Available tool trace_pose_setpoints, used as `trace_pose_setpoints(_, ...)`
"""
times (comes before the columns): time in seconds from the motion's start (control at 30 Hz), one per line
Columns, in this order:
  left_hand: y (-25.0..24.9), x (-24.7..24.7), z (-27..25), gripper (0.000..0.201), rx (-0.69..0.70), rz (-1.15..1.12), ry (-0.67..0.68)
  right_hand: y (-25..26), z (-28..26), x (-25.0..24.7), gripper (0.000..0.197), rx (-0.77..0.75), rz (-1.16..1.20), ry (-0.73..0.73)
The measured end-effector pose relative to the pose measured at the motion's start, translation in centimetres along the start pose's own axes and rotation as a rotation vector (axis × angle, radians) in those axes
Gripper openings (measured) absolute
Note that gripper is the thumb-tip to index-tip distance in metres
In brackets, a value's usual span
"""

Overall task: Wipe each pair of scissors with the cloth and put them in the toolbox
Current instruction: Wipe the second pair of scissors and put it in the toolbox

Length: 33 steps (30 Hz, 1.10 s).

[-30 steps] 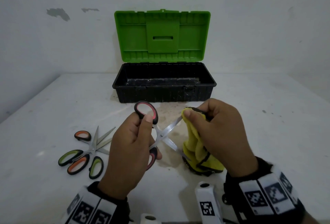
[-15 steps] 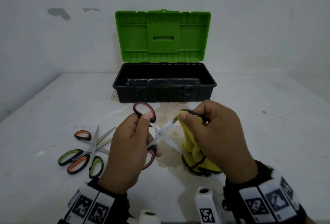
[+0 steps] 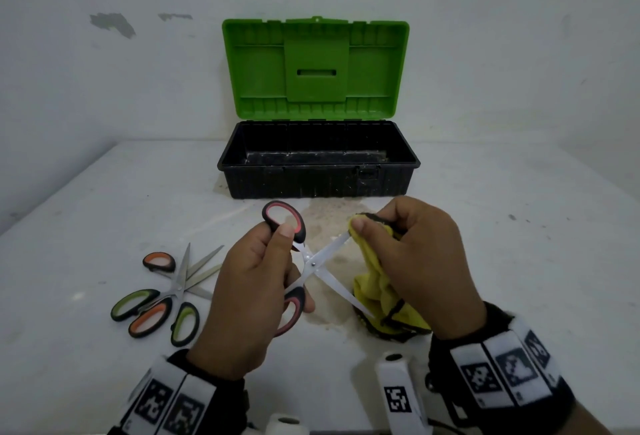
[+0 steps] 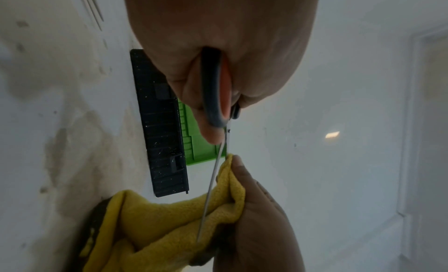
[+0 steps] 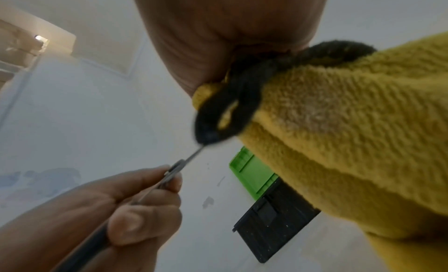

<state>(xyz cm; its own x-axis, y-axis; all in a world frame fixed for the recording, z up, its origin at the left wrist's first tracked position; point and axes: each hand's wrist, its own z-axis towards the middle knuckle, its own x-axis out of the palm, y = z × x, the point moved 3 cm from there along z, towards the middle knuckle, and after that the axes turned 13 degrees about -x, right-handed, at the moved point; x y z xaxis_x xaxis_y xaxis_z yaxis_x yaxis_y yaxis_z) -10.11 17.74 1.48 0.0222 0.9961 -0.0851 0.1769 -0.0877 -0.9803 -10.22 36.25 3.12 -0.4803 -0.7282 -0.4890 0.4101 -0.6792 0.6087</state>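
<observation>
My left hand (image 3: 252, 282) grips the handles of red-and-black scissors (image 3: 313, 263), held above the table with the blades spread wide. My right hand (image 3: 408, 258) pinches a yellow cloth (image 3: 377, 292) around the tip of the upper blade; the rest of the cloth hangs down to the table. In the left wrist view the cloth (image 4: 169, 224) folds round the thin blade (image 4: 213, 180). In the right wrist view the cloth (image 5: 339, 142) fills the right side. The toolbox (image 3: 318, 178), black with its green lid up, stands behind the hands.
Two more pairs of scissors, orange-handled (image 3: 157, 261) and green-handled (image 3: 133, 303), lie crossed on the white table (image 3: 519, 244) to the left. A sandy stain spreads under the hands. The wall rises just behind the toolbox.
Both hands have risen slightly and moved toward the toolbox with the scissors and cloth. The cloth stays pinched at the upper blade's tip.
</observation>
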Motion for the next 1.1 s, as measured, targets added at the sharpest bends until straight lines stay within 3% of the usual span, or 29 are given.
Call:
trace_pose_setpoints(0.1, 0.1, 0.0, 0.1, 0.033, -0.029, -0.011, 0.003, -1.2, 0.6, -0.7, 0.029, 0.039, -0.009, -0.045)
trace_pose_setpoints(0.2, 0.1, -0.3, 0.6, 0.049, -0.059, -0.028, 0.008, -1.5, 1.0, -1.6, 0.029, 0.071, 0.025, -0.089)
trace_pose_setpoints(0.33, 0.0, -0.4, 0.8, 0.054, -0.066, 0.011, -0.012, 0.1, 0.6, -1.5, 0.027, 0.042, 0.098, -0.058)
trace_pose_setpoints(0.5, -0.6, 0.1, 0.0, 0.044, 0.01, 0.071, -0.023, 1.8, -0.6, 0.7, 0.026, -0.039, 0.022, 0.086)
trace_pose_setpoints(0.63, -0.6, -0.3, -0.4, 0.04, 0.038, 0.078, -0.019, 0.6, -0.1, -0.1, 0.03, 0.003, 0.009, 0.024)
trace_pose_setpoints(0.87, -0.2, -0.8, 0.1, 0.04, -0.063, 0.107, -0.035, -0.1, 0.5, -1.9, 0.028, 0.023, 0.013, -0.035)
trace_pose_setpoints(1.1, -0.5, 0.0, -0.1, 0.036, -0.025, 0.112, -0.059, 2.3, -1.2, 1.3, 0.023, -0.084, -0.028, 0.143)
